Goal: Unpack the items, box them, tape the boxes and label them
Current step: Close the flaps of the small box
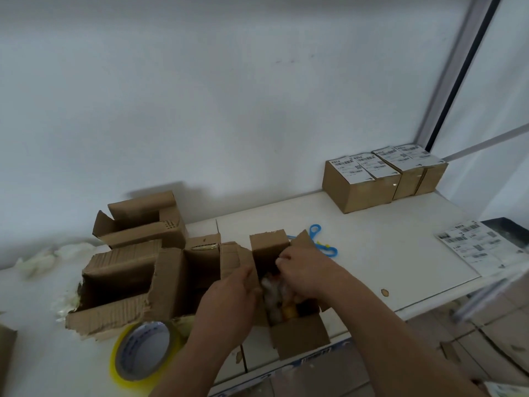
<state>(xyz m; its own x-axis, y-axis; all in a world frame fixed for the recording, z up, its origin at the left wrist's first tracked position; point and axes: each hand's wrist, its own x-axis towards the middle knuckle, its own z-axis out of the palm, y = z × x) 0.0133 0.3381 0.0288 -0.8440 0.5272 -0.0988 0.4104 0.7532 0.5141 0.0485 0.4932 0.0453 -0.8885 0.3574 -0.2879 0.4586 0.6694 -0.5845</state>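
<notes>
Boxes: four labelled, four open.

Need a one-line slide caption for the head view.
Both hands pack items into an open box; tape roll beside.

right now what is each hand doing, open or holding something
Left hand: gripping the flap of the open box.
Right hand: fingers curled down inside the box on the wrapped items; the exact grip is hidden.
</notes>
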